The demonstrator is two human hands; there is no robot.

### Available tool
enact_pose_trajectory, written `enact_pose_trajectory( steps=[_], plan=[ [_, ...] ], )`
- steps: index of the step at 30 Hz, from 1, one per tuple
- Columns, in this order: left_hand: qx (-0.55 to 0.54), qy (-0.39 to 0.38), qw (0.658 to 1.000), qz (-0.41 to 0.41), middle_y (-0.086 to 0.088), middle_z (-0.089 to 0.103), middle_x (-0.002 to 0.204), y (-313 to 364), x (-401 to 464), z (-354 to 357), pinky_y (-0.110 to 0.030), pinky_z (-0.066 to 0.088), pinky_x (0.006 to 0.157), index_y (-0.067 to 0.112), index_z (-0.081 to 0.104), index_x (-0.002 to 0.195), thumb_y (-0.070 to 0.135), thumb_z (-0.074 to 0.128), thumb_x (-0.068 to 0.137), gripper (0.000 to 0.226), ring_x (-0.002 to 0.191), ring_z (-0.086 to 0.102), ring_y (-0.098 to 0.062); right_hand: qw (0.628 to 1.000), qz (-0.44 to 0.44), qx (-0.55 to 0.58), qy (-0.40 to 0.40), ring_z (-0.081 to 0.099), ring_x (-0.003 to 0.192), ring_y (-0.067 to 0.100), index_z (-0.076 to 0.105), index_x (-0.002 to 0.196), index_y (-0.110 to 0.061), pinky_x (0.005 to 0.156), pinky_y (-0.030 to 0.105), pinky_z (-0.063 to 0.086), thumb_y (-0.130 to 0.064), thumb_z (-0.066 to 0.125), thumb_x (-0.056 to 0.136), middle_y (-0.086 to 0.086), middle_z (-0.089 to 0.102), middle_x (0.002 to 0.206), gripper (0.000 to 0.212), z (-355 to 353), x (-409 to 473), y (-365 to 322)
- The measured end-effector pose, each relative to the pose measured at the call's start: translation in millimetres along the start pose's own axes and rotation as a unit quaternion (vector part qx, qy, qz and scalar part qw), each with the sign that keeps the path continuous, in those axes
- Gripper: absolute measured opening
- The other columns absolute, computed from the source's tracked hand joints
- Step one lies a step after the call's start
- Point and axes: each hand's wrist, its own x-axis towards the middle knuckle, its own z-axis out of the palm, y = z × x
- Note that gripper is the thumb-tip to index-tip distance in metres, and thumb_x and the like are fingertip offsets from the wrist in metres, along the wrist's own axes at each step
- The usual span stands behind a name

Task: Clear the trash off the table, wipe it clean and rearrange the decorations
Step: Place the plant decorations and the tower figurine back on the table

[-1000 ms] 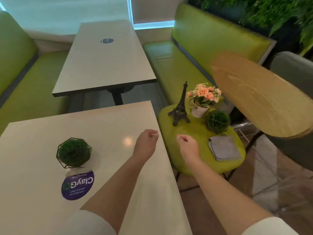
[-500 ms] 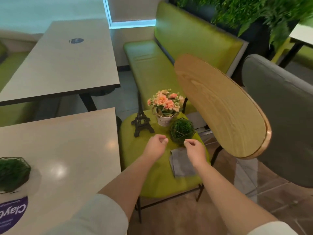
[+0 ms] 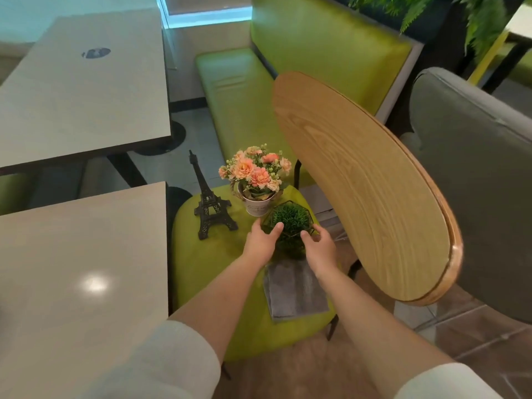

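A green ball plant in a wire frame stands on the lime chair seat. My left hand holds its left side and my right hand its right side, thumbs on the front. Behind it stands a white pot of orange flowers, and to the left a black Eiffel Tower model. A folded grey cloth lies on the seat under my right forearm. The beige table is at my left.
The chair's wooden backrest rises close on the right of my hands. A grey chair stands behind it. A green bench and a second table lie further back.
The view has swung right, away from the table. Both hands have moved forward over the chair seat, past the grey cloth, and closed around the green ball plant.
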Motion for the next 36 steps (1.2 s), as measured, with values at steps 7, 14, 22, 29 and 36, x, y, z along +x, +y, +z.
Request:
enact_pose_trajectory(
  steps=[7, 14, 22, 29, 36],
  plan=[
    [-0.043, -0.005, 0.999, -0.002, -0.009, 0.051, 0.135, -7, 5, -2, -0.043, 0.051, 0.097, 0.022, 0.032, 0.146, 0.051, 0.069, 0.083, 0.079, 0.118, 0.057, -0.028, 1.0, -0.022, 0.004, -0.005, 0.05, 0.128, 0.022, 0.048, 0.142, -0.022, 0.105, 0.042, 0.044, -0.028, 0.057, 0.097, 0.005, 0.053, 0.141, 0.046, 1, 0, 0],
    [-0.14, -0.011, 0.99, -0.019, -0.001, 0.05, 0.121, -20, -27, -31, -0.031, 0.055, 0.07, 0.029, 0.035, 0.139, 0.046, 0.073, 0.081, 0.072, 0.108, 0.059, -0.022, 0.998, -0.043, 0.044, 0.01, 0.055, 0.113, 0.018, 0.056, 0.134, -0.022, 0.086, 0.03, 0.043, -0.033, 0.057, 0.098, 0.001, 0.059, 0.127, 0.038, 5, -37, -13],
    [-0.194, 0.031, 0.98, -0.019, -0.006, 0.045, 0.141, -58, -64, -106, -0.029, 0.051, 0.063, 0.028, 0.033, 0.144, 0.046, 0.073, 0.081, 0.077, 0.121, 0.054, -0.027, 0.996, -0.059, 0.072, -0.002, 0.055, 0.095, 0.013, 0.063, 0.115, -0.017, 0.079, 0.027, 0.042, -0.032, 0.062, 0.095, -0.002, 0.061, 0.102, 0.025, 63, -105, -32],
    [-0.25, 0.117, 0.96, -0.045, -0.008, 0.051, 0.139, -114, -97, -203, -0.038, 0.053, 0.085, 0.015, 0.025, 0.148, 0.046, 0.072, 0.082, 0.086, 0.118, 0.057, -0.027, 0.993, -0.074, 0.065, -0.07, 0.059, 0.09, 0.013, 0.062, 0.104, -0.019, 0.073, 0.03, 0.048, -0.028, 0.062, 0.094, -0.004, 0.064, 0.096, 0.013, 153, -173, -53],
    [-0.206, 0.158, 0.965, -0.044, -0.007, 0.053, 0.137, -178, -121, -296, -0.047, 0.045, 0.103, 0.011, 0.031, 0.148, 0.048, 0.066, 0.086, 0.081, 0.118, 0.057, -0.026, 0.99, -0.038, 0.052, -0.122, 0.065, 0.093, 0.022, 0.062, 0.103, -0.016, 0.085, 0.048, 0.056, -0.027, 0.063, 0.093, 0.0, 0.066, 0.097, 0.014, 248, -229, -56]
  ],
)
